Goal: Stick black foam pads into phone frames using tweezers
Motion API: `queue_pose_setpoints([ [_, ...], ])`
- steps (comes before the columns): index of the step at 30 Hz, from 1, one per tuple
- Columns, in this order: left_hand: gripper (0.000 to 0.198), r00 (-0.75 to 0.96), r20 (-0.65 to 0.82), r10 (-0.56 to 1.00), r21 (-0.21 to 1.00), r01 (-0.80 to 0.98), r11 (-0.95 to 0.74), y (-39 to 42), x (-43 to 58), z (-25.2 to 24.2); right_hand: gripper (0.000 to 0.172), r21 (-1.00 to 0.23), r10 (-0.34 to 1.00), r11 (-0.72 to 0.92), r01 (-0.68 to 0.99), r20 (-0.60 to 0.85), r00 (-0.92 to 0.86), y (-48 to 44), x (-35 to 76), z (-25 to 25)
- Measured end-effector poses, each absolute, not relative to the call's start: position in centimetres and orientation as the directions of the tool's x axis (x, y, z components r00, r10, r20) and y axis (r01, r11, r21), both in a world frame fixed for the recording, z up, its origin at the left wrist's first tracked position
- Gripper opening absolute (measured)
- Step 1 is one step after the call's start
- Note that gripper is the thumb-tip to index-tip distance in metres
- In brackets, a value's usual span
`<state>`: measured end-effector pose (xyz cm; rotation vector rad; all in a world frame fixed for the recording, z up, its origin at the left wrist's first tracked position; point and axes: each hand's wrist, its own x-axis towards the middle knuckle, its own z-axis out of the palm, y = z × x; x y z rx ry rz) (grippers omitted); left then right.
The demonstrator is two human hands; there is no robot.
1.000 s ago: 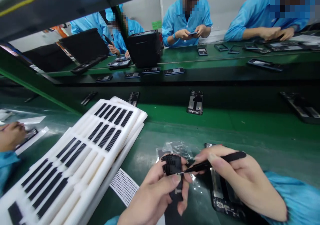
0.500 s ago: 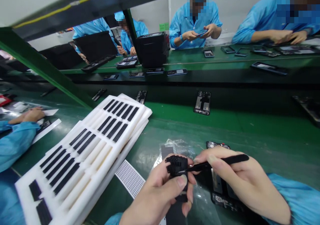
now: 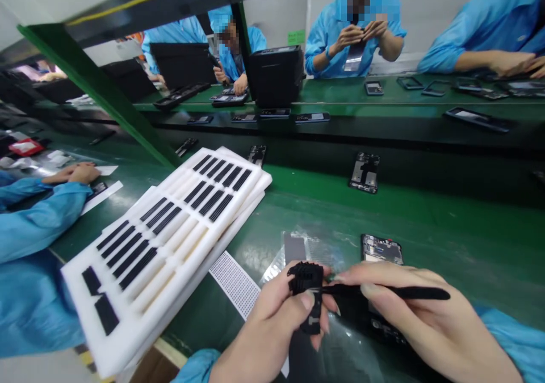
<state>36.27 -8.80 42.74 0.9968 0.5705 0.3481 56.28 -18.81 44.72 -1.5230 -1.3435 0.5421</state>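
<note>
Between the thumb and fingers of my left hand (image 3: 272, 320) is a small black plastic phone part (image 3: 307, 283), held upright with a jagged upper edge. My right hand (image 3: 421, 309) is closed in a pen grip round black tweezers (image 3: 395, 292). Their tips reach the face of the black part, beside my left thumb. Under my right hand lies an opened phone body (image 3: 382, 249), its lower half mostly covered by the hand. Clear plastic film with a dark strip (image 3: 294, 248) lies on the bench behind my left hand.
A stack of white foam trays (image 3: 191, 230) with rows of black strips stands at my left. A dotted white sheet (image 3: 234, 283) lies beside it. Another opened phone (image 3: 365, 172) lies farther back. A co-worker's sleeves (image 3: 55, 213) are at far left; others sit across the bench (image 3: 460, 213).
The whole view has shifted, so the bench things appear farther right. The black part has turned slightly, and the tweezers lie more level against it. A co-worker opposite has raised both hands.
</note>
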Motion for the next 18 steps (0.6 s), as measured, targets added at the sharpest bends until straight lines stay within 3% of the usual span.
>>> queue_pose_setpoints([
  [3,0.039,0.661,-0.273,0.699,0.962,0.186,0.201,-8.2,32.7,42.7,0.030,-0.915,0.859,-0.011,0.403,0.197,0.472,-17.3,56.8,44.0],
  [5,0.046,0.542,-0.193,0.818,0.905,0.420,-0.065,-7.8,29.5,42.0,0.037,-0.948,0.871,-0.073,0.311,0.091,0.482,-15.7,56.2,42.7],
  [7,0.045,0.557,-0.068,0.828,0.735,0.589,-0.336,-7.9,26.5,40.6,0.040,-0.965,0.958,-0.099,0.244,-0.026,0.286,-14.4,54.5,40.8],
  [10,0.048,0.768,0.057,0.639,0.332,0.589,-0.737,-9.1,23.8,38.0,0.040,-0.980,0.995,-0.087,0.179,-0.095,-0.037,-13.9,51.4,37.6],
  [13,0.059,0.870,0.015,0.493,0.023,0.492,-0.870,-10.8,23.2,36.1,0.033,-0.982,0.990,-0.032,0.184,-0.056,-0.131,-14.7,49.7,35.3],
  [18,0.055,0.916,-0.022,0.400,0.023,0.400,-0.916,-11.7,23.7,35.0,0.025,-0.969,0.985,0.054,0.243,0.012,-0.170,-15.3,50.2,34.2],
])
